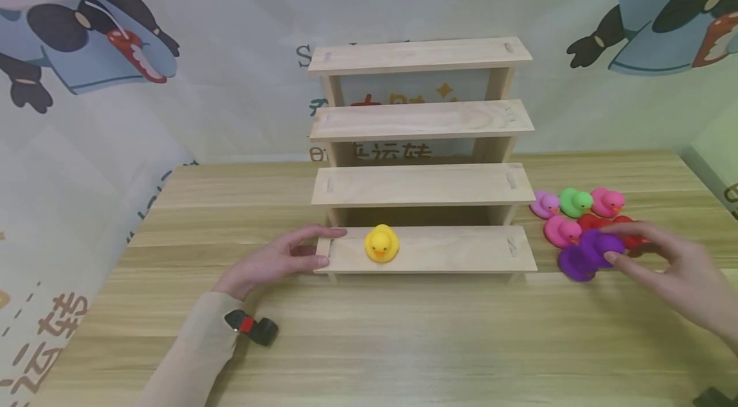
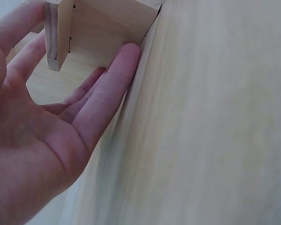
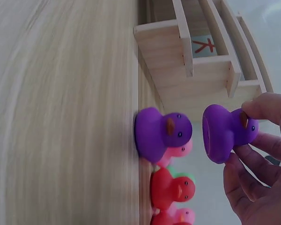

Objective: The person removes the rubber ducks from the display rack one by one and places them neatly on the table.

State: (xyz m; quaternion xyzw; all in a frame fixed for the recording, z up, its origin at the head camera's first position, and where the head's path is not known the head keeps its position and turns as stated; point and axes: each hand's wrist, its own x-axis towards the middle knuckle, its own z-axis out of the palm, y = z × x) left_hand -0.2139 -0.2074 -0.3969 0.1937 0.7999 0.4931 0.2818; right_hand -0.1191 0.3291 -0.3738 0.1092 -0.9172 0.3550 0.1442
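Observation:
A four-step wooden display rack stands on the table. My left hand holds the left end of its lowest step; in the left wrist view, thumb and index finger reach over the overhanging board, while other fingers lie below against the side panel. A yellow rubber duck sits upright on that step, left of its middle. My right hand pinches a purple rubber duck between thumb and fingers, raised off the table. A second purple duck stands on the table close by.
Beside the rack's right end several more ducks cluster: a lilac one, a green one, pink ones and red ones. A printed cloth hangs behind the table.

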